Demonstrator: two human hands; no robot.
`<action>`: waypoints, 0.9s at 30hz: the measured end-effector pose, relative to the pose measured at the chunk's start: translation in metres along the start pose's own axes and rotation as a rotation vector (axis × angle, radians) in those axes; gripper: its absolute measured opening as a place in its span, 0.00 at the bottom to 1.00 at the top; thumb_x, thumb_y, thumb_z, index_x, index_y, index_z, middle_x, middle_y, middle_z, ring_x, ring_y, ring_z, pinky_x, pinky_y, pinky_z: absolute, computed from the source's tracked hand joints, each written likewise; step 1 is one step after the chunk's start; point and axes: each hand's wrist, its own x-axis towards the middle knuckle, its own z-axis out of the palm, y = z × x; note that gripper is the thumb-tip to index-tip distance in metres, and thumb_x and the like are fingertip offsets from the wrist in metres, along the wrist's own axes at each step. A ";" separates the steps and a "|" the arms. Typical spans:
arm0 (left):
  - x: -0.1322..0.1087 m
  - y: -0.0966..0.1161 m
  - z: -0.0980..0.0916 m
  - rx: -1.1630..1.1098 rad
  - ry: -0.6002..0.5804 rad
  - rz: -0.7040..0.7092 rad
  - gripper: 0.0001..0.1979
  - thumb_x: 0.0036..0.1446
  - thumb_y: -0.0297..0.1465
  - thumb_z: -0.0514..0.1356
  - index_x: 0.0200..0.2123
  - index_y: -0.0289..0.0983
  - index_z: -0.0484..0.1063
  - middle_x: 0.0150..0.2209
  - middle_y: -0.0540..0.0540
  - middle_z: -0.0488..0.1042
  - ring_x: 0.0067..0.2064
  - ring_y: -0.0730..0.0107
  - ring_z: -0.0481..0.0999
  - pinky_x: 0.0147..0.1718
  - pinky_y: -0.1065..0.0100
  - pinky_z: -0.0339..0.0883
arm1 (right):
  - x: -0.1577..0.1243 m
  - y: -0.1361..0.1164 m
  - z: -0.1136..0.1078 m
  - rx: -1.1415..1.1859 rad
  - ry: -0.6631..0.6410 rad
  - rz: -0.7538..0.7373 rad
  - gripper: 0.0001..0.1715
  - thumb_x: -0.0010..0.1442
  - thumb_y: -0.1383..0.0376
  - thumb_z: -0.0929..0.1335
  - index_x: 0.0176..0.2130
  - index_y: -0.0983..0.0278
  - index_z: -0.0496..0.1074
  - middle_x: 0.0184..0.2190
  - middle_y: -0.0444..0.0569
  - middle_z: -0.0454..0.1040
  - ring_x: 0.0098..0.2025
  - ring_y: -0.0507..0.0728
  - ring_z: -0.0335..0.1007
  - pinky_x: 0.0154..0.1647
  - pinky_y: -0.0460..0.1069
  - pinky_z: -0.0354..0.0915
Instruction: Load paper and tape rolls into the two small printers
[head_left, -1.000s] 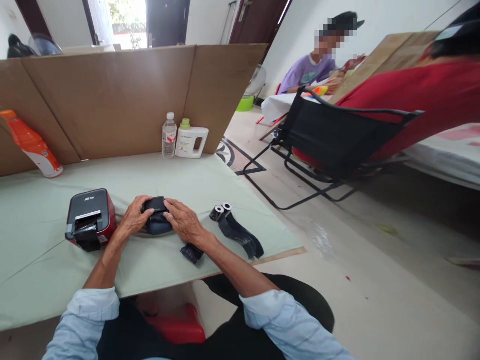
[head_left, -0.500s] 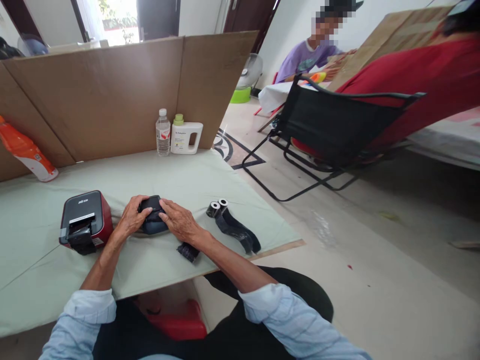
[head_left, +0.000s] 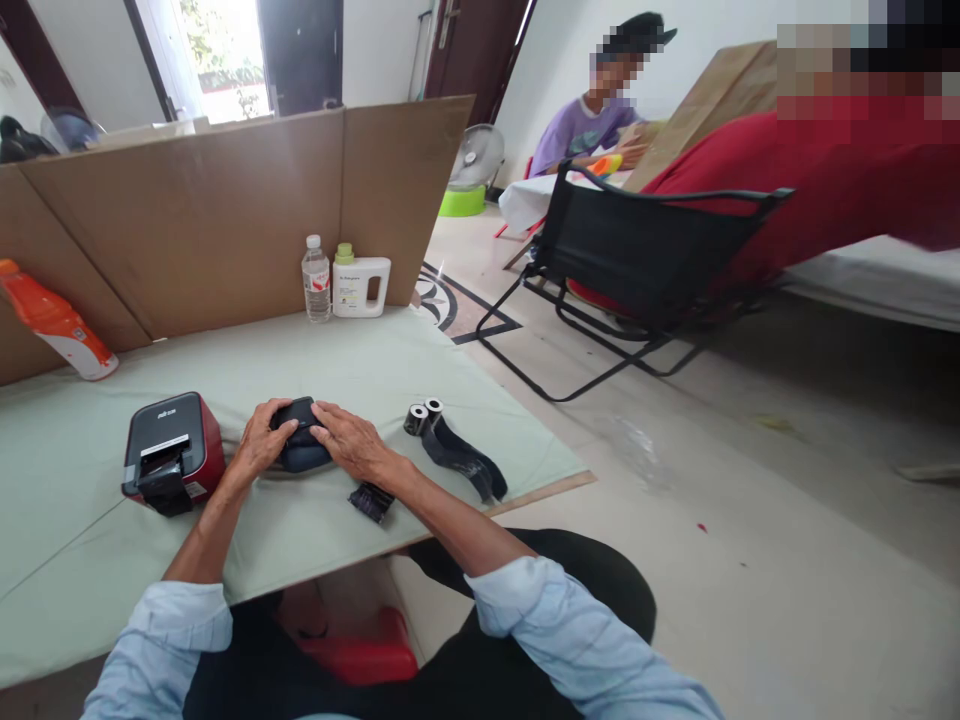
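Note:
A small dark boxy device (head_left: 306, 453) with rounded edges rests on the table between my hands. My left hand (head_left: 261, 438) is wrapped round its left side, thumb on top. From the right, my right hand (head_left: 349, 438) grips the same device, thumb and fingers on its top and side. To the left stands a red and black label printer (head_left: 171, 440), a black strip hanging from its front slot. Beside my right wrist lies a crumpled black strip (head_left: 370, 503). Farther right, two black rolls (head_left: 424, 416) with white cores trail a long black strip (head_left: 469, 458).
A cardboard screen (head_left: 240, 220) stands along the table's back. Before it are a clear water bottle (head_left: 316, 282), a white jug (head_left: 361, 288) and an orange bottle (head_left: 64, 325). Beyond the table's right edge are a black folding chair (head_left: 645, 245) and two other people.
The camera view has shifted slightly, so the scene sits a little farther left. Both my hands stay on the dark device with nearly the same grip.

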 end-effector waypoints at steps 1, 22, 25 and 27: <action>0.000 0.000 0.001 0.011 0.018 -0.008 0.19 0.58 0.35 0.64 0.52 0.41 0.76 0.52 0.42 0.78 0.54 0.55 0.76 0.59 0.51 0.70 | 0.000 0.000 0.002 0.005 0.001 0.006 0.28 0.76 0.59 0.60 0.70 0.65 0.63 0.70 0.61 0.66 0.70 0.63 0.66 0.68 0.60 0.67; -0.052 0.027 -0.014 0.342 -0.112 0.038 0.46 0.52 0.37 0.73 0.72 0.40 0.62 0.66 0.33 0.69 0.66 0.40 0.72 0.62 0.47 0.70 | -0.007 -0.022 -0.022 0.114 -0.113 0.125 0.31 0.74 0.53 0.64 0.68 0.66 0.62 0.61 0.61 0.74 0.61 0.63 0.72 0.60 0.54 0.63; -0.051 0.030 -0.012 0.382 -0.111 0.052 0.44 0.54 0.36 0.71 0.72 0.38 0.62 0.65 0.32 0.70 0.62 0.41 0.75 0.59 0.48 0.72 | -0.006 -0.026 -0.019 0.080 -0.119 0.141 0.32 0.74 0.52 0.64 0.68 0.68 0.62 0.60 0.62 0.74 0.60 0.63 0.73 0.59 0.54 0.64; -0.052 0.027 -0.011 0.404 -0.091 0.059 0.43 0.55 0.37 0.71 0.72 0.39 0.62 0.65 0.32 0.69 0.62 0.41 0.75 0.58 0.48 0.72 | -0.005 -0.028 -0.019 0.082 -0.107 0.139 0.32 0.73 0.51 0.65 0.66 0.67 0.64 0.58 0.61 0.75 0.58 0.63 0.74 0.58 0.53 0.64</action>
